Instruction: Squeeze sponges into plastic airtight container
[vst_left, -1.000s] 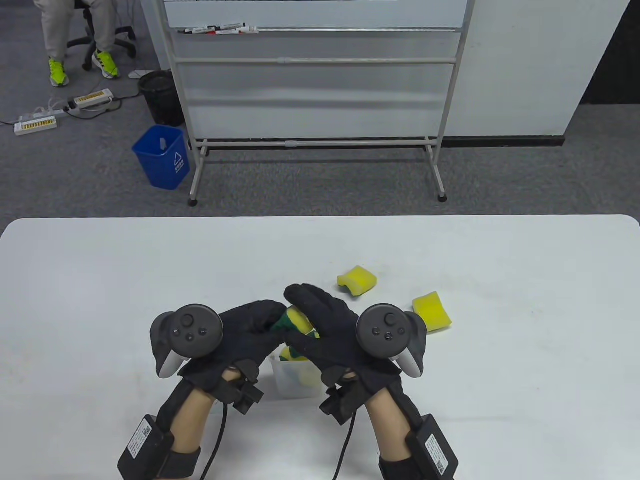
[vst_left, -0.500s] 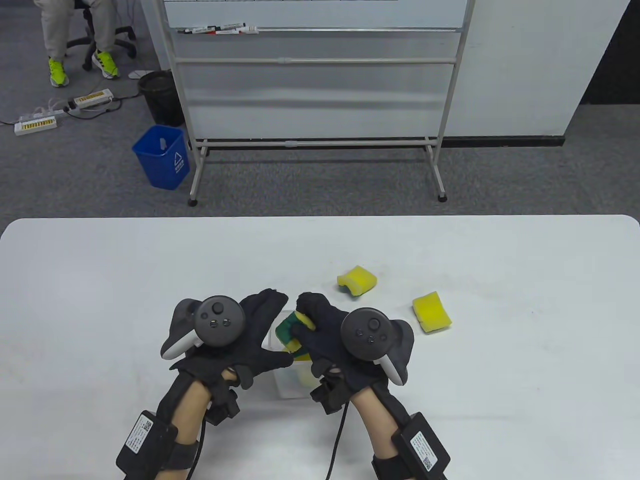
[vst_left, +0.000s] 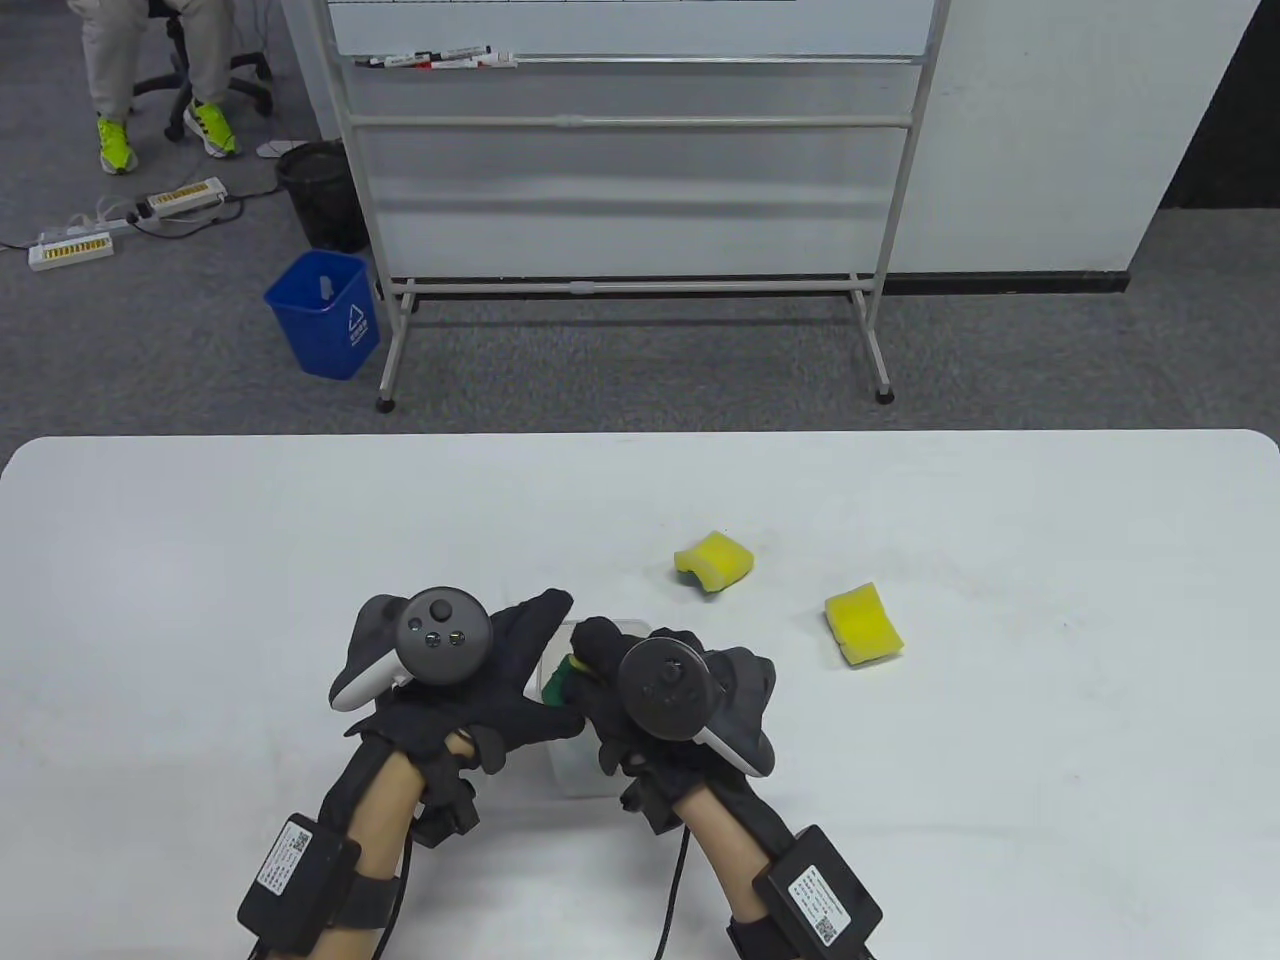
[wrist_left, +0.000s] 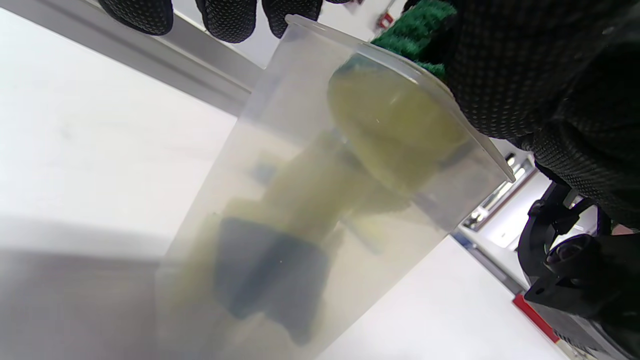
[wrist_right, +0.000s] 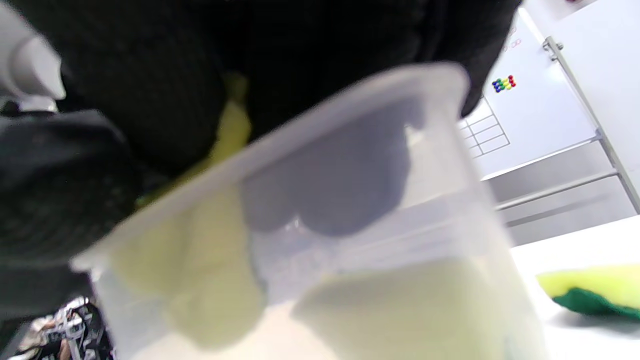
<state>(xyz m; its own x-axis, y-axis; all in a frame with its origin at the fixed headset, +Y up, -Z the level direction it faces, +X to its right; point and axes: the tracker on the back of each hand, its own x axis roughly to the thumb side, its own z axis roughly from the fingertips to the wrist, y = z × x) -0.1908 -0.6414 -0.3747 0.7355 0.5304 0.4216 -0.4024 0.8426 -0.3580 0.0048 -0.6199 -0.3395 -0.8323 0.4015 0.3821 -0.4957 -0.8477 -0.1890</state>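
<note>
Table view: sponge (vst_left: 561, 676), yellow with green scrub side, sits at the mouth of the translucent container (vst_left: 582, 770), on the counter (vst_left: 200, 560) near its front edge. Right hand (vst_left: 640, 700) presses it down, fingers curled on top of it. Left hand (vst_left: 480, 690) braces the container's left wall, fingers (wrist_left: 230, 15) spread over the far rim. Left wrist view shows other sponges already packed inside. Likely light, soft, springy foam: compress from the top centre, keep the tub steadied at the wall since thin plastic probably slides. Two spare sponges (vst_left: 713, 562) (vst_left: 864, 625) lie apart to the right.
</note>
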